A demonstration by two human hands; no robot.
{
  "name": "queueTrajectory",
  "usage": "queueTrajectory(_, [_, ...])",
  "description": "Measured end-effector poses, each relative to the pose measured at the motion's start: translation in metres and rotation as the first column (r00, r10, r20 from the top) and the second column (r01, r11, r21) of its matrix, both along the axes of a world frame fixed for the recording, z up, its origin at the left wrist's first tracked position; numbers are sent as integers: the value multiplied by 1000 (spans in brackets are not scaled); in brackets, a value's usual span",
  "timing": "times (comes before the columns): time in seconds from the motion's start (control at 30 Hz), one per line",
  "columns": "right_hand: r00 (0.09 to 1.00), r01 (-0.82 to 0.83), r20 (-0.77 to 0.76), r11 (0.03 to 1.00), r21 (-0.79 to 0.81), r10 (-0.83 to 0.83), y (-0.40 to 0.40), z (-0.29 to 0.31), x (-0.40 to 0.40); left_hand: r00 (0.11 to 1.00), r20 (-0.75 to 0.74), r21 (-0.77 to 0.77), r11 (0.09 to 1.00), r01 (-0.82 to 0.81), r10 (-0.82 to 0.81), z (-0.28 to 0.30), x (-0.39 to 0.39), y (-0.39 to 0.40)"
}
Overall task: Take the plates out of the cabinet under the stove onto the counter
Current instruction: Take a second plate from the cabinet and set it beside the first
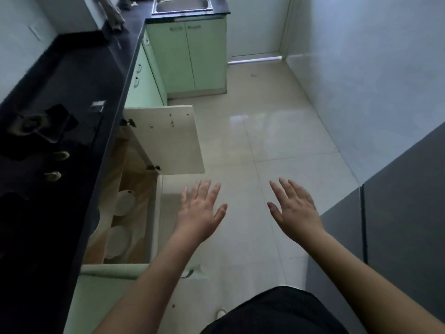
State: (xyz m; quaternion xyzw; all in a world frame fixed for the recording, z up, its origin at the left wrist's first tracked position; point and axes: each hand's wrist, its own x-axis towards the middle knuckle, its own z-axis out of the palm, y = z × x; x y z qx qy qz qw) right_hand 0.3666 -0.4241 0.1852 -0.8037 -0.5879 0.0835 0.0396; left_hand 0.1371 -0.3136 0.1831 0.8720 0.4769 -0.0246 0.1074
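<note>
Cabinet (134, 189): under the stove, standing open; both doors swung out, the far door (168, 138) showing its pale inner face, the near door (115, 272) seen edge-on by the left forearm.
Cabinet contents: white plates (120, 239) lying on the cabinet floor, which is lined with a tan sheet; one plate (125, 201) sits farther in, toward the far door, and a larger group lies toward the near door. Their exact count cannot be told, since the counter edge hides part of them.
Counter (96, 75): dark, running along the left; no plate rests on it.
Stove (41, 131): black, set into the counter right above the open cabinet, with two pale knobs (56, 165) near its front edge.
Sink (184, 4): steel, set into the counter at the far end of the room; what it holds cannot be seen.
Left hand (201, 210): empty, palm down, fingers spread wide, held in the air over the floor just right of the cabinet opening.
Right hand (292, 210): empty, palm down, fingers spread, level with the left hand and apart from it.
Plates relative to hands: below and left of the left hand, near it but untouched; well apart from the right hand.
Floor (277, 145): pale glossy tiles beneath both hands.
</note>
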Motion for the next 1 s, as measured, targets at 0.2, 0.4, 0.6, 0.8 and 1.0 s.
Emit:
queueTrajectory(0.2, [1000,27,-4,1000,2,-27,44,-11,59,1000,-19,27,1000,12,-12,-8,59,48])
queueTrajectory(0.4, [998,-42,-52,999,-19,41,109,-17,128,996,-54,16,998,-67,68,-12,129,100])
queueTrajectory(0.6, [979,-193,-68,981,-15,191,180,-10,184,978,-57,23,980,-197,198,-2,175,137])
queueTrajectory(0.8, [924,-378,-56,926,9,378,252,-10,177,932,-27,49,931,-361,362,6,157,153])
queueTrajectory(1.0, [820,-568,-65,822,36,569,323,-13,118,841,-49,67,841,-536,540,-3,96,167])
